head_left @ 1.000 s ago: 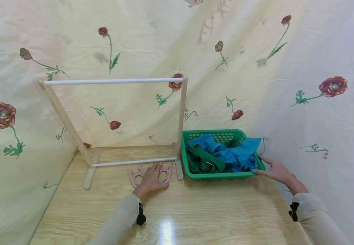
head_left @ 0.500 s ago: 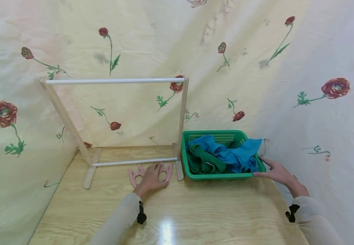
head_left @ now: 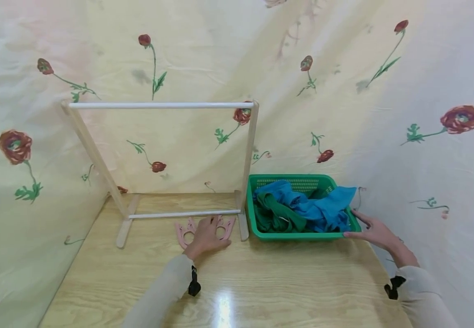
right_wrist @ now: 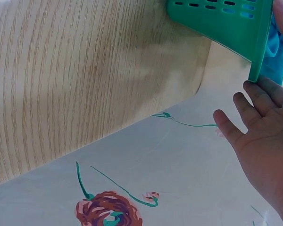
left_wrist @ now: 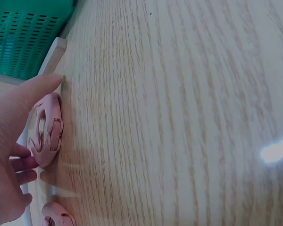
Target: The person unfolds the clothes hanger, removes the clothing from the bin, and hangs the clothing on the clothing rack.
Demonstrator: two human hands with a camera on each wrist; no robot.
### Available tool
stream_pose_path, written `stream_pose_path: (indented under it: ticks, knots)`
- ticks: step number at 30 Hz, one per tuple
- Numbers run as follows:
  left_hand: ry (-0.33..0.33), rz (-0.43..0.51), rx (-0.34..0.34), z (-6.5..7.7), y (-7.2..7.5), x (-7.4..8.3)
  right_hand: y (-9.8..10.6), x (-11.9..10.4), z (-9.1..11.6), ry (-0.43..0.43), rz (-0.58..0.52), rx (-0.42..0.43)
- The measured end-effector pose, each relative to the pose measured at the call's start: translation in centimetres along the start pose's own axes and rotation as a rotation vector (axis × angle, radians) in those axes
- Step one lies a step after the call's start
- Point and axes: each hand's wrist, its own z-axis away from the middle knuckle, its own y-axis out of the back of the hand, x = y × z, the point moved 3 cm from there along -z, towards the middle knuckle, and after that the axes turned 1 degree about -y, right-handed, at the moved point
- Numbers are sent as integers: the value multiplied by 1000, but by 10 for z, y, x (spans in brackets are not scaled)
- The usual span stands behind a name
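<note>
In the head view my left hand [head_left: 206, 237] is over pink folded clothes hangers [head_left: 227, 228] lying on the table. The left wrist view shows its thumb stretched out past one pink hanger [left_wrist: 49, 134], with the fingers spread behind it; a fingertip appears to touch it. A second hanger [left_wrist: 56, 215] lies lower in that view. My right hand [head_left: 376, 234] is at the right end of a green plastic basket [head_left: 294, 236]. Seen from the right wrist, its fairly straight fingers touch the basket's rim corner [right_wrist: 255, 70]. Blue cloth [head_left: 328, 209] and dark green cloth [head_left: 275, 214] lie crumpled inside.
A wooden drying rack [head_left: 249, 159] with a white top rail [head_left: 159, 105] stands behind the hangers, left of the basket. Flowered fabric [head_left: 204, 59] hangs behind and on both sides. The wood-grain table [head_left: 286, 282] ends just right of the basket.
The whole head view has shifted slightly to the right. Both hands keep the same places against the hangers and the basket.
</note>
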Motion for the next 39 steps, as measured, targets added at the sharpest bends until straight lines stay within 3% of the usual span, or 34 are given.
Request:
stream_pose_path:
  ticks: [12, 19, 24, 32, 39]
  knots:
    - [10, -30, 1, 4, -8, 2, -3, 5, 7, -42, 28, -29]
    - [-17, -49, -10, 7, -14, -2, -2, 6, 7, -11, 33, -28]
    - [-6, -50, 3, 8, -10, -3, -3, 3, 2, 7, 16, -28]
    - [-6, -47, 20, -6, 3, -2, 5, -1, -4, -21, 19, -33]
    - [3, -40, 38, -8, 0, -3, 4, -1, -6, -19, 32, -32]
